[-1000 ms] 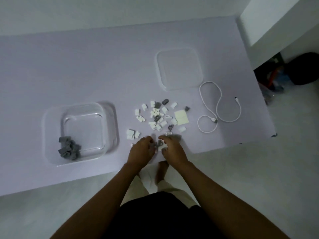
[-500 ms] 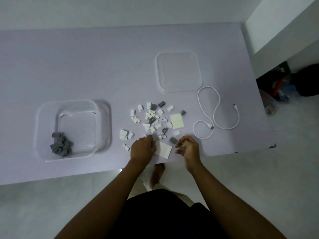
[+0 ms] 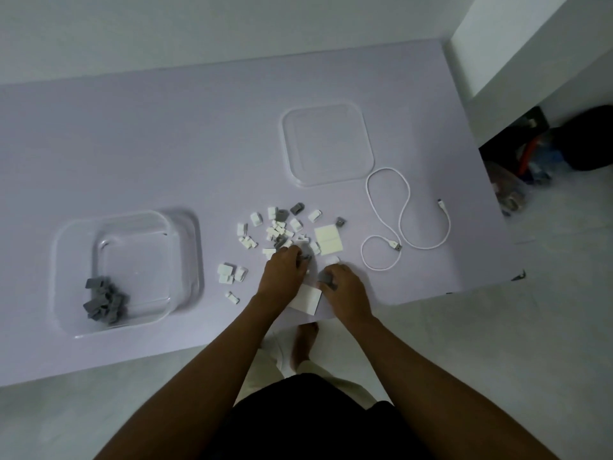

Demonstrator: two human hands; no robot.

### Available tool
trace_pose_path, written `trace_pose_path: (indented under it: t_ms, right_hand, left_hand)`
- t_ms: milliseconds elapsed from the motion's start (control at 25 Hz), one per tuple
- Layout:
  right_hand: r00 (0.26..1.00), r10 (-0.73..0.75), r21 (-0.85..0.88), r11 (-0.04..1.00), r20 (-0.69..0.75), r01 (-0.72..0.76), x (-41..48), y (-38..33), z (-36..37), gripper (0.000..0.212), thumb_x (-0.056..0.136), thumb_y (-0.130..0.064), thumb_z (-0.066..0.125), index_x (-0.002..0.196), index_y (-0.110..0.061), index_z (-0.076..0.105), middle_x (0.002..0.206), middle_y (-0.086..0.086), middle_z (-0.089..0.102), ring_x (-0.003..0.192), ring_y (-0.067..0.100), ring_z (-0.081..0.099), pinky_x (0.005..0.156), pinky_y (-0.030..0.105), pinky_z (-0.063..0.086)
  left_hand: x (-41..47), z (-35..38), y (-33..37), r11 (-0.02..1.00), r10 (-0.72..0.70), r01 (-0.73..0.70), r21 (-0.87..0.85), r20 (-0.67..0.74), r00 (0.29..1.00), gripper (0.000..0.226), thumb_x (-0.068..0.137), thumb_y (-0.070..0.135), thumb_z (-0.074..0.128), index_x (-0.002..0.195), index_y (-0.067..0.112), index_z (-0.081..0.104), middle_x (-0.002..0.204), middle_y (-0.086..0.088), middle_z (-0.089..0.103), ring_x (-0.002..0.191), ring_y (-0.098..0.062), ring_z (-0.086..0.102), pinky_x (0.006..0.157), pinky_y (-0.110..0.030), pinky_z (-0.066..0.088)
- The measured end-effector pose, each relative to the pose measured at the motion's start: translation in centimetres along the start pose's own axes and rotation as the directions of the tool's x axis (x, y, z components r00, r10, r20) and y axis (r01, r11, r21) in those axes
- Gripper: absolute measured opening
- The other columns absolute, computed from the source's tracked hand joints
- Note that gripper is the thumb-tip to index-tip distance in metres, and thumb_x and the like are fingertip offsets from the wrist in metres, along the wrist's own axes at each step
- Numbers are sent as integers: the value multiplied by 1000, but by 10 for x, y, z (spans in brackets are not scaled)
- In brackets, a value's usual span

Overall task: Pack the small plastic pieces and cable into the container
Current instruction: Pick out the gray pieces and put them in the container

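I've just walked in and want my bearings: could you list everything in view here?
table: one, pale lilac, fills most of the view
container: one, clear, left on the table
grey heap: one small pile, grey, in the container's near left corner
lid: one, clear, far middle of the table
loose pieces: many, mostly white, a few grey, middle of the table
sheet: one, pale yellow, right of the loose pieces
card: one, white, near edge, between the hands
cable: one, white, looped, right on the table
bag: one, dark, floor at far right
left hand: on the nearest loose pieces
right hand: pinches one grey piece
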State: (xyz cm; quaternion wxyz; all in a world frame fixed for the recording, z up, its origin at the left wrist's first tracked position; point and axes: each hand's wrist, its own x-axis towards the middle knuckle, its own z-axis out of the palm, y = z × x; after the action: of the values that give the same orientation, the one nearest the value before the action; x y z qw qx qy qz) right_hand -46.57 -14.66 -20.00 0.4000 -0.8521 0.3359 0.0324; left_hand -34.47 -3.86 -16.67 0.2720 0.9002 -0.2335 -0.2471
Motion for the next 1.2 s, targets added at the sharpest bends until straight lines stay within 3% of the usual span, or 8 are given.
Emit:
trace_pose_path:
  t_ms: [120, 240, 320, 480, 680, 960, 1120, 1200]
  right_hand:
    - [966, 254, 420, 882, -41, -214, 5, -4, -11, 12, 89, -22, 70, 94, -12, 67, 84, -1, 66, 74, 10, 58, 64, 15, 46]
    - [881, 442, 867, 361, 165, -344, 16, -12, -39, 15, 89, -19, 49, 77, -13, 55, 70, 5, 54, 57, 18, 43, 47, 26, 30]
    - [901, 374, 917, 238, 219, -321, 23, -16, -59, 21, 90, -15, 40, 76, -15, 57, 74, 8, 57, 56, 19, 46, 49, 26, 27]
    - [899, 399, 874, 354, 183, -335, 47, -24, -77, 37, 97, -34, 46, 69, -13, 57, 69, 8, 60, 53, 21, 53, 48, 25, 32]
    - [969, 206, 367, 919, -137, -143, 90, -10, -64, 30, 93, -43, 64, 80, -17, 58, 71, 1, 61, 65, 17, 57, 63, 32, 45]
    - [995, 97, -55, 994, 30, -95, 120, -8, -58, 36, 86, -35, 73, 110, -15, 55, 101, 5, 68, 89, 24, 61, 77, 34, 48]
    - [985, 169, 207, 965, -23, -160, 127, -13, -51, 22, 89, -31, 69, 96, -11, 62, 88, 3, 68, 81, 21, 62, 74, 33, 50]
    - [939, 336, 535, 782, 69, -320, 126, -25, -53, 15, 85, -28, 64, 85, -13, 65, 74, 0, 60, 65, 18, 54, 58, 30, 42]
  left_hand:
    - [8, 6, 6, 998, 24, -24, 54, 15, 1000, 20, 99, 26, 52, 106, 10, 61, 102, -9, 65, 90, -22, 62, 73, -23, 40]
    - [10, 11, 8, 994, 19, -23, 106, 34, 999, 25, 99, 31, 50, 109, 11, 61, 108, -10, 64, 93, -22, 61, 74, -24, 38]
    - [8, 13, 9, 989, 15, -22, 144, 49, 999, 31, 97, 39, 51, 111, 12, 59, 109, -8, 63, 93, -22, 61, 72, -25, 40]
    - [10, 16, 16, 982, -23, 13, 188, 52, 998, 39, 93, 43, 58, 118, 13, 55, 110, -6, 61, 95, -24, 62, 72, -29, 46]
    - [22, 20, 17, 987, -2, -7, 163, 60, 998, 23, 97, 25, 54, 113, 9, 57, 112, -10, 63, 96, -24, 63, 77, -29, 50]
    - [22, -2, 15, 956, -29, 87, -279, 203, 979, 19, 99, 23, 52, 110, 9, 59, 95, -4, 65, 80, -13, 61, 74, -26, 49]
    - [22, -24, 12, 436, -128, 453, -778, 444, 887, 18, 101, 18, 43, 101, 7, 58, 74, -6, 55, 61, -17, 53, 58, -30, 43]
    - [25, -31, 3, 154, -65, 528, -836, 524, 849, 16, 94, 13, 42, 98, 8, 57, 73, -11, 48, 62, -23, 46, 56, -31, 36]
